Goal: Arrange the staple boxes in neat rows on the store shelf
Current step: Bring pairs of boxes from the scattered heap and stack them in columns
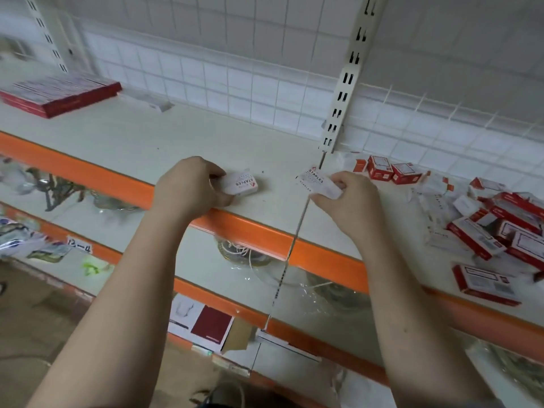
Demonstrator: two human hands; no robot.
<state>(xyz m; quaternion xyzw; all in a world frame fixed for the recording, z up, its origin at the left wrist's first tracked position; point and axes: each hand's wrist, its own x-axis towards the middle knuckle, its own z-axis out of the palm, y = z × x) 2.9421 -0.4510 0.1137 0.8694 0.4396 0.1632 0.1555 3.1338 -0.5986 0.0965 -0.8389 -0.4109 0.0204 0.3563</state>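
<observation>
My left hand [191, 184] grips a white staple box [240, 184] lying on the pale shelf [164, 142], near its orange front edge. My right hand [347, 198] pinches a second white staple box [318, 181], held tilted just above the shelf at the joint between two shelf sections. A loose heap of red-and-white staple boxes [497, 225] lies scattered on the shelf to the right. A flat block of red boxes [61, 92] sits packed together at the far left back, blurred.
A white wire grid [235, 83] backs the shelf, with a slotted upright post [344, 83] at the section joint. One small white box [157, 106] lies at the back. Lower shelves hold wrapped goods [259, 254] and a maroon-and-white packet [210, 322].
</observation>
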